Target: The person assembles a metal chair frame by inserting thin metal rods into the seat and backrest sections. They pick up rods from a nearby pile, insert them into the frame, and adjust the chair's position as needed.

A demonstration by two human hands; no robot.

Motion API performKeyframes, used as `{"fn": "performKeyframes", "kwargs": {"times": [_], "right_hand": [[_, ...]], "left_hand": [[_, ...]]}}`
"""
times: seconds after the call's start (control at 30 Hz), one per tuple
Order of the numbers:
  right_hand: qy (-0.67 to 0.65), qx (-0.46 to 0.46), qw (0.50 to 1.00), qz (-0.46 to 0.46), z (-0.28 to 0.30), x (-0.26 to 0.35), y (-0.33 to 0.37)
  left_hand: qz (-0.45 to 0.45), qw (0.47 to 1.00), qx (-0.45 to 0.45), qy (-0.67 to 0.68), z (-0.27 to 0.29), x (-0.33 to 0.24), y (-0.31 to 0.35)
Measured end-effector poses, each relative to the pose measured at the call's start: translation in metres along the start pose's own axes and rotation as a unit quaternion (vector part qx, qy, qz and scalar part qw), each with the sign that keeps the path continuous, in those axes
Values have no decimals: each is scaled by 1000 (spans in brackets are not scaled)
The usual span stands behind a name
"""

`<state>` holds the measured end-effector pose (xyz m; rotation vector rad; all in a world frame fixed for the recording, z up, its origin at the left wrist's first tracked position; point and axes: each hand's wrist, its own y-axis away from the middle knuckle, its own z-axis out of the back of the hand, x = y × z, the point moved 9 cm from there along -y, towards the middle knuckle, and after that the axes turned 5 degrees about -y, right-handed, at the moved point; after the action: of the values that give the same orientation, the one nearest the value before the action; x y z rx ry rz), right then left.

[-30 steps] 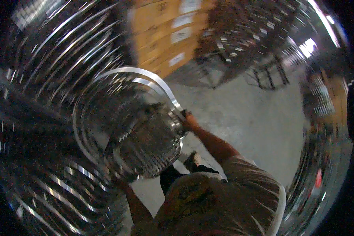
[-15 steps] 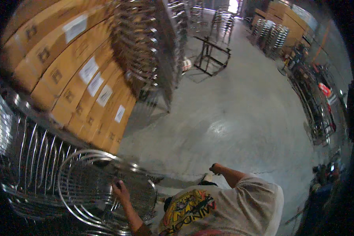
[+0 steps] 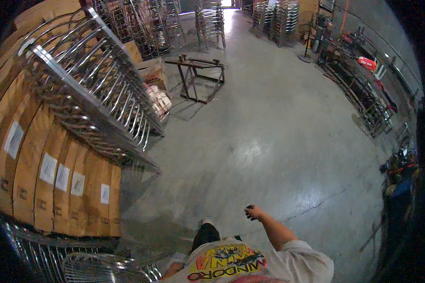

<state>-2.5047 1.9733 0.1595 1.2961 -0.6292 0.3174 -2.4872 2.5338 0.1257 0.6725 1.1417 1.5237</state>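
My right hand (image 3: pixel 253 212) hangs over the concrete floor, its fingers loosely bent and apart with nothing visible in them. Their tips look dark. On the left, only a bit of my left arm (image 3: pixel 173 270) shows at the lower edge; the hand itself is out of sight. Near that arm lie shiny curved metal tube frames (image 3: pixel 92 265) with rounded ends, cut off by the lower edge of the head view.
Tall brown cartons (image 3: pixel 52 188) stand at the left beside a long stack of chromed tube frames (image 3: pixel 99 85). Ahead is a dark metal stand (image 3: pixel 200 78). Metal racks and clutter (image 3: pixel 359 89) line the right wall; stacked frames (image 3: pixel 210 23) stand farther back.
The view has swung left and moved forward along the cartons. My left hand, earlier at the round metal frame, has dropped out of sight. My right hand still hangs free.
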Motion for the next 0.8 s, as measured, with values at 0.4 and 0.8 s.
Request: {"fn": "performKeyframes", "kwargs": {"times": [0.4, 0.8], "right_hand": [[-147, -162, 957, -191, 290, 16, -75], [-122, -378, 877, 270, 607, 544, -140]], "left_hand": [[-74, 985, -122, -97, 241, -511, -219], [-327, 923, -192, 60, 442, -1097, -269]]}}
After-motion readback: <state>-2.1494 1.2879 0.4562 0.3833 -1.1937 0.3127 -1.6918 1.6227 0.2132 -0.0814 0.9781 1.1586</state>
